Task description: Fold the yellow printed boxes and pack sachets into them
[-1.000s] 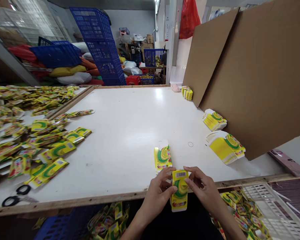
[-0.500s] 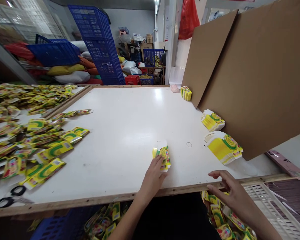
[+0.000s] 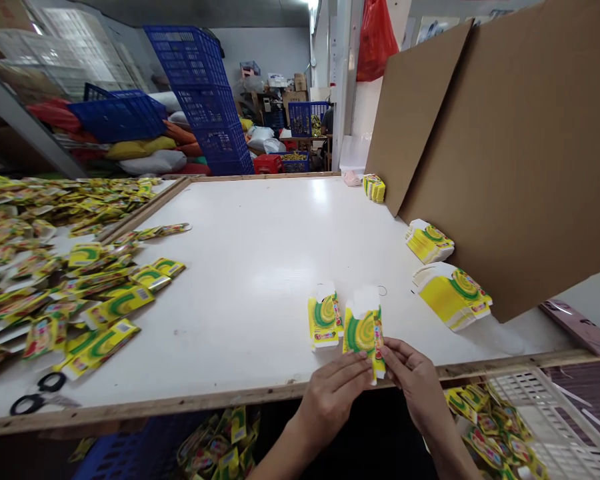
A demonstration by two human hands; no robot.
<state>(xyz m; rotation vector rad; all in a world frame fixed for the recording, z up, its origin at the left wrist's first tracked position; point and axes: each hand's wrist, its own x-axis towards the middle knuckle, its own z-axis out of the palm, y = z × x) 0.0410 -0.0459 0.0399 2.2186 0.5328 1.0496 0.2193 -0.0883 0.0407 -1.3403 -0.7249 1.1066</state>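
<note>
A flat yellow-and-green printed carton (image 3: 363,331) is held up near the table's front edge, between my two hands. My left hand (image 3: 337,390) is closed on its lower left part, fingers lying over the front. At its right edge, my right hand (image 3: 414,373) pinches the card between thumb and fingers. Just left of it, a second flat carton (image 3: 324,320) of the same print lies on the white table (image 3: 250,267); whether more are under it I cannot tell.
Stacks of flat cartons (image 3: 450,297) lean by a brown cardboard sheet (image 3: 525,160) at right. Filled packets (image 3: 105,300) heap at left, near black-handled scissors (image 3: 37,393). Below the wooden edge sit more packets (image 3: 490,420) and a white plastic crate (image 3: 545,407). Blue crates (image 3: 200,87) tower behind.
My left hand has moved right, off the carton on the table, and now grips another one. My right hand has come in from the right and closed on that carton too.
</note>
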